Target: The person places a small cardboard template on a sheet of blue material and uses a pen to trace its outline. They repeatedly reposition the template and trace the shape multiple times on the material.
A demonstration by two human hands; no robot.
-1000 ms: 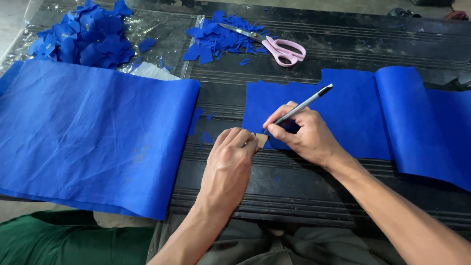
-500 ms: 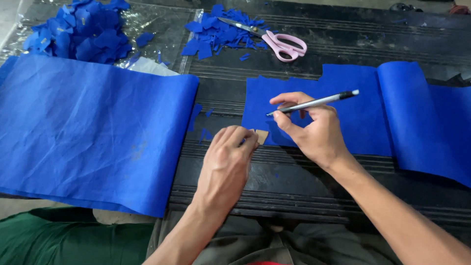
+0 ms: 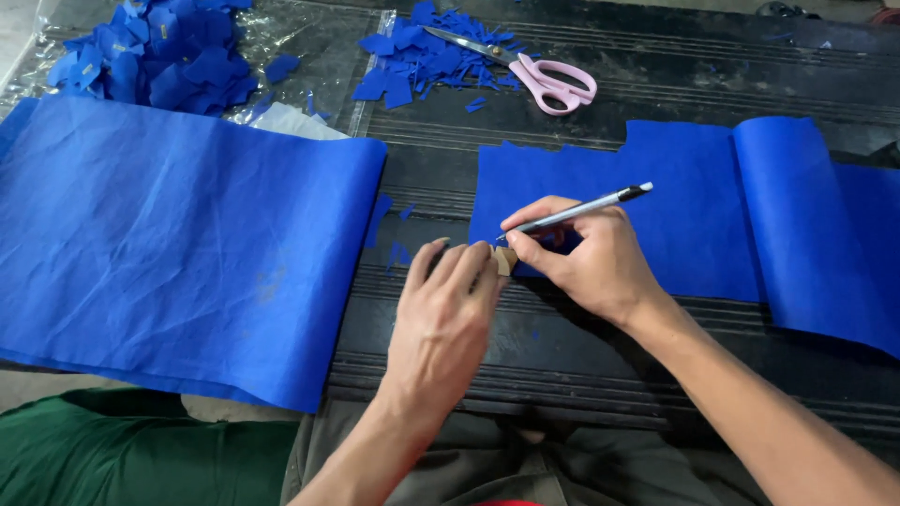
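Right hand [image 3: 586, 262] grips a pen [image 3: 581, 211] at the blue fabric [image 3: 656, 215] edge — left hand [image 3: 450, 309] (fingers curled) pins a template [image 3: 506, 260].

I have just one camera, and it sits on the person's head. It looks forward and steeply down at the dark bench [image 3: 581, 94]. It is close, so the left hand [image 3: 445, 309] and right hand [image 3: 586, 258] fill the middle, and both arms run in from the bottom edge. The far side of the bench is at the top of the picture. There is no second view to share anything with.
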